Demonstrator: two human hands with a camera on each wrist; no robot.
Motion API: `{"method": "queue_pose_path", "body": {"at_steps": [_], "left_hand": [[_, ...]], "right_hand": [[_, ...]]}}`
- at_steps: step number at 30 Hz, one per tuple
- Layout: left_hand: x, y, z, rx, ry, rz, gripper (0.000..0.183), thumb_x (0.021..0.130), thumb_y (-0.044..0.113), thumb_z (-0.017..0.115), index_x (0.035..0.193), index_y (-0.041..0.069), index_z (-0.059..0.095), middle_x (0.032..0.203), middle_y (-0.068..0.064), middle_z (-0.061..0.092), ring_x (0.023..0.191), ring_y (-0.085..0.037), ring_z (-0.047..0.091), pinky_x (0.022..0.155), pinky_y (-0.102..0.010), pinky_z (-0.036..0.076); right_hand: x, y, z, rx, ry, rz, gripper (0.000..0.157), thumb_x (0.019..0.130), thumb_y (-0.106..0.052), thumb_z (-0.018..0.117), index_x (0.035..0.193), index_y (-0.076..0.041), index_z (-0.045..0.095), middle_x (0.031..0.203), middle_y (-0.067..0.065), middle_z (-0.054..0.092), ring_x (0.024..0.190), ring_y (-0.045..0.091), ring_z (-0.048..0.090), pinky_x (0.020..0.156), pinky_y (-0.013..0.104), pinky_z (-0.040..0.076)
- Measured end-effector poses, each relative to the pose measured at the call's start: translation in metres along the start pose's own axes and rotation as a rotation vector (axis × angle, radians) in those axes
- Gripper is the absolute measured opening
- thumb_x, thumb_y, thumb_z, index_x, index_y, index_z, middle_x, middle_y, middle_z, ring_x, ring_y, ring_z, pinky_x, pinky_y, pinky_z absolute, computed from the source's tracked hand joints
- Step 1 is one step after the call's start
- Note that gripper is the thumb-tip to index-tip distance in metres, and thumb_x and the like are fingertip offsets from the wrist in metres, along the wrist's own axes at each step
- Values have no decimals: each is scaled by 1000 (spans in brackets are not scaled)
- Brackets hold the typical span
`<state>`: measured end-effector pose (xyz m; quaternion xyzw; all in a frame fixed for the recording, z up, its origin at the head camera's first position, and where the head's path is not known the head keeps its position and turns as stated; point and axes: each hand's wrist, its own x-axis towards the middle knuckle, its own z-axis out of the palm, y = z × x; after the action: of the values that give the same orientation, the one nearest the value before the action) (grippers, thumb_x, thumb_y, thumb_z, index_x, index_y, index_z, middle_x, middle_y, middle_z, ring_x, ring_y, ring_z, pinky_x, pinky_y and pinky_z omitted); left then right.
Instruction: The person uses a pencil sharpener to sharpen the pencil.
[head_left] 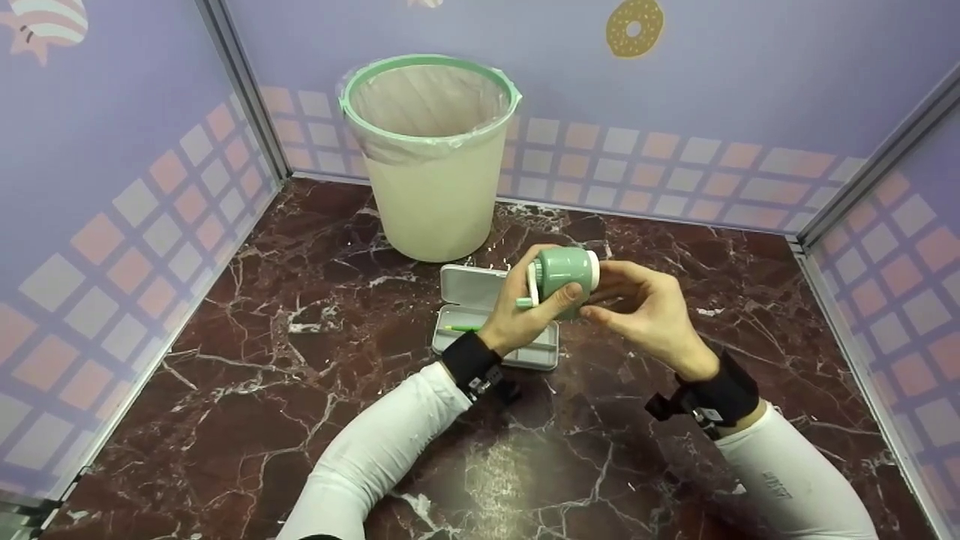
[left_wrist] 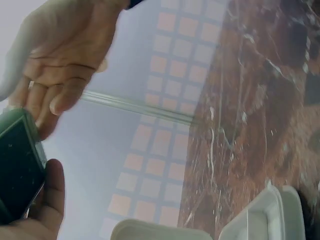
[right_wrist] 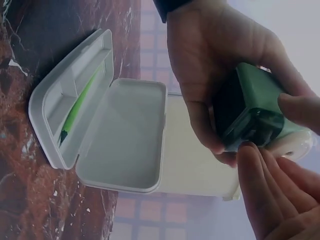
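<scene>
My left hand (head_left: 529, 300) grips a green pencil sharpener (head_left: 566, 270) with its thumb across the near side. A white crank arm with a green knob points left, and a white end faces right. Close by at that end is my right hand (head_left: 649, 311), thumb and fingers apart. Straight right fingertips (right_wrist: 247, 155) touch a dark see-through part of the sharpener in the right wrist view. Behind and below the left hand lies an open pale grey pencil case (right_wrist: 122, 135). A green pencil (right_wrist: 75, 112) lies in one compartment.
A pale bin (head_left: 439, 195) with a green rim and plastic liner stands at the back, behind the case. Patterned panels (head_left: 675, 97) wall in the dark red marbled table (head_left: 225, 405) at the back and both sides. Small pale specks lie around the case.
</scene>
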<state>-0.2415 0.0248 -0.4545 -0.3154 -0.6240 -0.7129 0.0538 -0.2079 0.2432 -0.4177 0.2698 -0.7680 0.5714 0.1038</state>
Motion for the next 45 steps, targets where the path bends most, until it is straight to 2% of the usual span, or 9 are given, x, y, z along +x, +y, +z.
{"method": "queue_pose_path", "body": {"at_steps": [5,10,15,21,24,31,35,40,45], "left_hand": [[0,1,-2,-67,-48,14,96,94,69,80,143,-9,52,135,-36,64,113,-10,68,99,-30,60],[-1,1,-1,-103,-51,-26,110,88,79,75,146,-11,47,137,-38,60,112,-8,66,98,-29,60],[-2,0,2,-132,-42,-50,114,85,81,76,146,-10,44,140,-37,58,113,-8,66,98,-29,60],[-2,0,3,-47,-25,-4,115,80,81,82,142,-9,47,135,-38,63,109,-7,66,96,-27,58],[-3,2,4,-25,-14,-11,113,81,80,82,143,-8,48,135,-37,62,109,-7,66,93,-27,59],[-5,2,6,-32,5,-20,104,87,71,84,144,-8,49,136,-37,62,111,-7,65,95,-28,59],[-5,2,6,-26,0,-14,106,86,74,82,144,-9,49,136,-37,63,112,-6,66,96,-28,60],[-4,3,6,3,-1,-1,111,85,80,79,143,-10,50,134,-37,65,110,-6,66,96,-28,60],[-4,4,3,20,0,-1,108,86,78,80,142,-10,52,133,-37,66,110,-6,67,95,-28,60]], "right_hand": [[-1,6,3,-53,11,64,53,80,8,94,130,4,77,111,24,84,91,9,84,80,29,69],[-2,10,7,-101,4,90,44,81,2,96,122,5,80,108,24,84,89,8,84,80,31,69],[-3,13,12,-101,4,76,44,81,0,97,122,4,81,110,23,85,86,12,85,76,32,69],[-3,16,13,-57,3,12,38,78,5,97,115,1,85,105,9,88,86,13,85,76,34,69],[-2,17,12,-58,1,3,40,78,4,97,116,-1,85,106,3,88,87,12,84,77,34,70],[1,19,8,-32,-37,35,41,79,3,98,117,-4,85,105,2,88,87,15,85,77,35,70],[2,19,5,-34,-43,16,40,78,4,97,116,-6,86,105,0,88,88,14,85,78,32,69],[3,19,3,-49,-48,-18,43,77,4,98,116,-6,87,106,5,88,89,14,85,78,35,70],[3,17,0,-76,-62,-31,44,76,5,98,118,0,85,105,18,85,86,11,83,76,35,69]]}}
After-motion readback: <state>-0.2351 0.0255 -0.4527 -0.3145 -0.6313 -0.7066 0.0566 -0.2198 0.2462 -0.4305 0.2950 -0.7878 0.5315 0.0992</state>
